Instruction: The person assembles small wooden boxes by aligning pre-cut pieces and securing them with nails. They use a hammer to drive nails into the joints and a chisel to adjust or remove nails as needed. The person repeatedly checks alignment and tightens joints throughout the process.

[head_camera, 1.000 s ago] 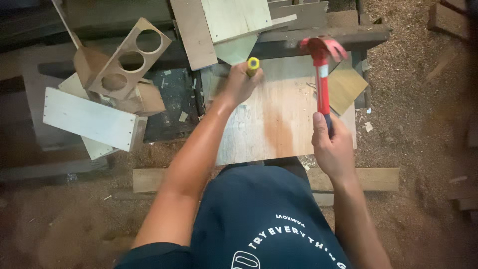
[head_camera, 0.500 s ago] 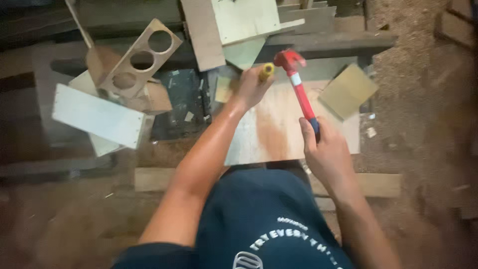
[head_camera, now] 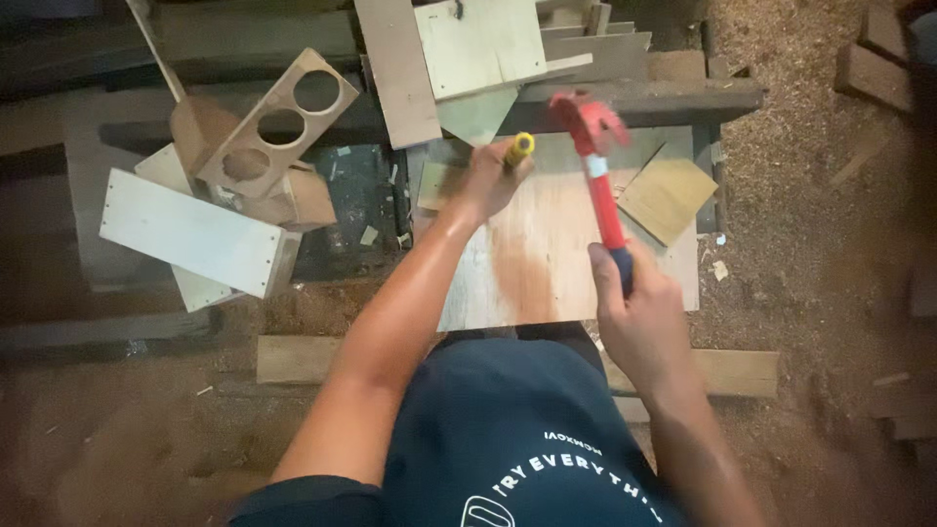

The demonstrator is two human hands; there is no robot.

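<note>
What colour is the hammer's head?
The hammer has a red head, seen in the head view.

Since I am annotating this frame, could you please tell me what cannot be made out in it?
- Head view: the tip of the yellow-handled tool is hidden by the left hand gripping it.
- The hammer head is motion-blurred; its face cannot be read.
- The hammer's dark grip is mostly covered by the right hand.
- The plywood board's near edge is hidden behind the person's torso.

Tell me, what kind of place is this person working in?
Most likely a small woodworking shop. Sawdust covers the ground, cut plywood pieces lie about, including a board with three round holes, and the right hand holds a red hammer over a plywood panel.
</note>
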